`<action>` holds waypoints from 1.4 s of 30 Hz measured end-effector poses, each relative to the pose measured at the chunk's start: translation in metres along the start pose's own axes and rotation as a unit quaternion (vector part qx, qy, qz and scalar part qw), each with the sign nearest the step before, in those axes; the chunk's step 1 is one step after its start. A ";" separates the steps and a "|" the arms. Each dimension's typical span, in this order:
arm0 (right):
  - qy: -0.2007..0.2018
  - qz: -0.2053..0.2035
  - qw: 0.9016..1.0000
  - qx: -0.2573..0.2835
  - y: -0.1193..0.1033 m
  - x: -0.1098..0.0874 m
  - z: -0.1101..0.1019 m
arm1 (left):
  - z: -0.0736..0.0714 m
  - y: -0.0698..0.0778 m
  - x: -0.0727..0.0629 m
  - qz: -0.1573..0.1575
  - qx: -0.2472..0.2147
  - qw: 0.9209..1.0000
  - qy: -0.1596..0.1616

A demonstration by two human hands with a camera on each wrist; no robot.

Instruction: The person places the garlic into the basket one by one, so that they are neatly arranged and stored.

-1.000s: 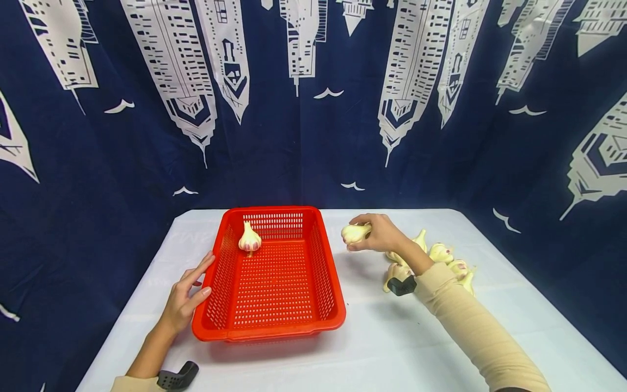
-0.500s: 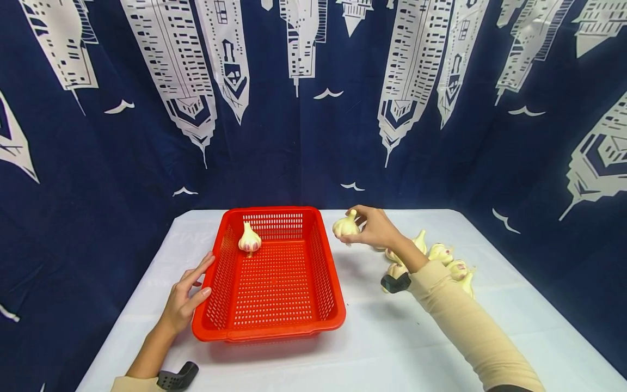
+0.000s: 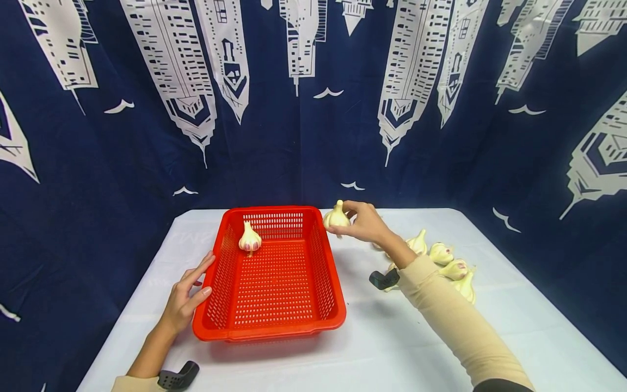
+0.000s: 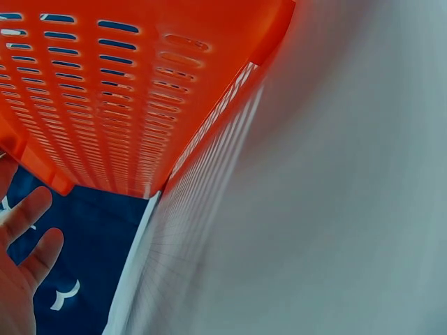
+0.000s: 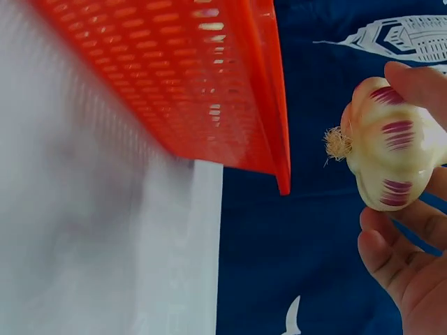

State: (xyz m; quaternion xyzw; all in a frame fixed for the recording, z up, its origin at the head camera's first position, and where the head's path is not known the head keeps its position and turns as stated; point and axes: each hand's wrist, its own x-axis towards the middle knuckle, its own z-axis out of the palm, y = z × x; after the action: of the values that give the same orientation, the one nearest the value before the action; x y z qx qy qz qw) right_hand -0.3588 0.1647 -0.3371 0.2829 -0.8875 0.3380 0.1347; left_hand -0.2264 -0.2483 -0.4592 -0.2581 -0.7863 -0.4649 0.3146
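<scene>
Pinched between the thumb and fingers of my right hand [image 3: 364, 222] is a garlic bulb [image 3: 336, 216], held upright just off the far right corner of the red basket [image 3: 274, 329]. In the right wrist view this bulb [image 5: 394, 143] shows purple streaks and a tuft of roots. Another garlic bulb [image 3: 250, 239] stands inside the basket by its far left corner. My left hand [image 3: 182, 301] touches the basket's left rim with fingers fairly straight. The left wrist view shows those fingers [image 4: 38, 258] beside the basket's slotted wall [image 4: 105, 91].
Several more garlic bulbs [image 3: 453, 267] lie in a loose pile on the right of the white table [image 3: 392, 348], partly hidden behind my right forearm. A dark blue curtain [image 3: 294, 147] with white building prints hangs behind the table.
My right hand has carried the garlic bulb leftward and slightly up to the basket's far right corner, turning it from lying sideways to upright. My left hand and the basket have stayed put.
</scene>
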 end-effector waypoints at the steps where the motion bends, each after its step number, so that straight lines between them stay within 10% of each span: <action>1: 0.003 -0.002 1.000 0.000 -0.002 0.001 0.001 | 0.000 0.000 0.000 0.000 0.000 1.000 0.000; 42: -0.046 0.038 0.998 -0.004 -0.061 0.054 0.065 | -0.002 -0.004 0.001 0.004 0.006 1.000 -0.008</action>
State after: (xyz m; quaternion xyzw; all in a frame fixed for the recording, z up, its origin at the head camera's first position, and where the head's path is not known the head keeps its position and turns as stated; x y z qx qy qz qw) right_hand -0.3694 0.0611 -0.3293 0.2633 -0.9042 0.3261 0.0821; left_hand -0.2287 -0.2513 -0.4601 -0.2632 -0.7905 -0.4565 0.3122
